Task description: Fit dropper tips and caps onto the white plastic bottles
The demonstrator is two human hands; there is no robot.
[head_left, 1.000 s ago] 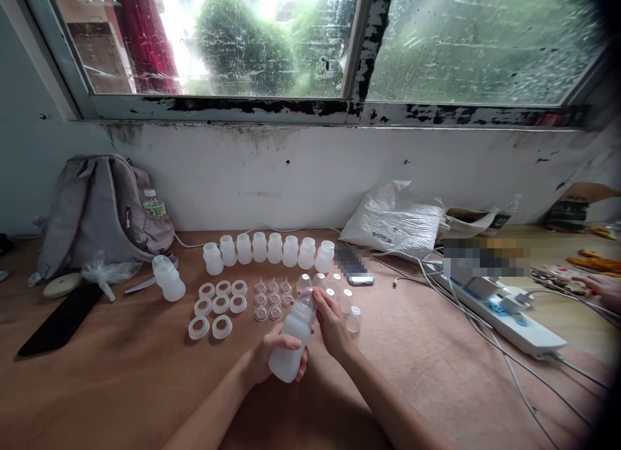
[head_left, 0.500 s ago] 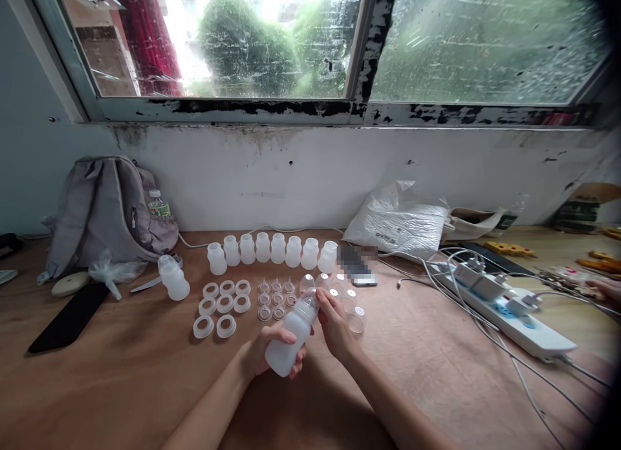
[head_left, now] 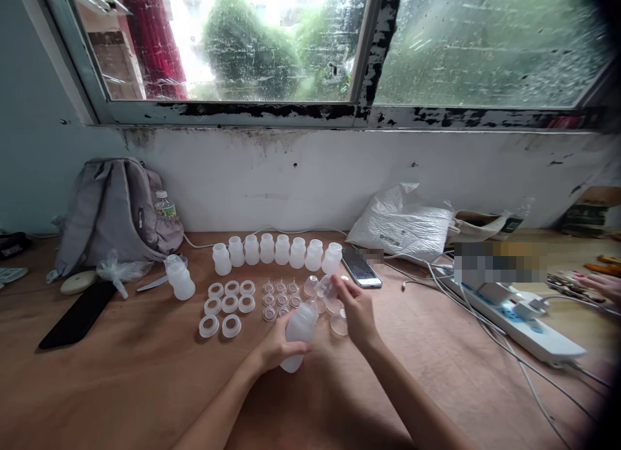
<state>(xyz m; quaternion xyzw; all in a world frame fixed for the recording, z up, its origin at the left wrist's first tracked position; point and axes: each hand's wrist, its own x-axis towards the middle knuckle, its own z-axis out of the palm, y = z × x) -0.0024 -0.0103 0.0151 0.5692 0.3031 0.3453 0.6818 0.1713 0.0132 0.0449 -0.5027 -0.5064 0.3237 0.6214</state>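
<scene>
A frosted baby bottle (head_left: 297, 337) leans to the upper right in my left hand (head_left: 272, 348), whose fingers wrap its body. Its clear teat shows at the top. Pinched in my right hand (head_left: 359, 311), a clear domed cap (head_left: 325, 287) is tilted just above the teat. Several more clear caps (head_left: 339, 324) lie beneath and beside that hand. Left of the caps, small clear teats (head_left: 268, 300) stand in rows, partly behind the held bottle. White collar rings (head_left: 229, 302) lie in rows farther left. A line of topless frosted bottles (head_left: 266, 248) stands behind them.
Another bottle with a top (head_left: 180, 278) stands at left, near a grey backpack (head_left: 114, 207) and a black pouch (head_left: 77, 315). A phone (head_left: 361, 269) lies behind my right hand. A power strip (head_left: 538, 333) with loose cables is at right, with another person's hand (head_left: 599, 282) beyond.
My right hand has lifted the clear cap off the bottle's top, up and to the right, and the teat is now bare. My left hand still grips the bottle, now more upright.
</scene>
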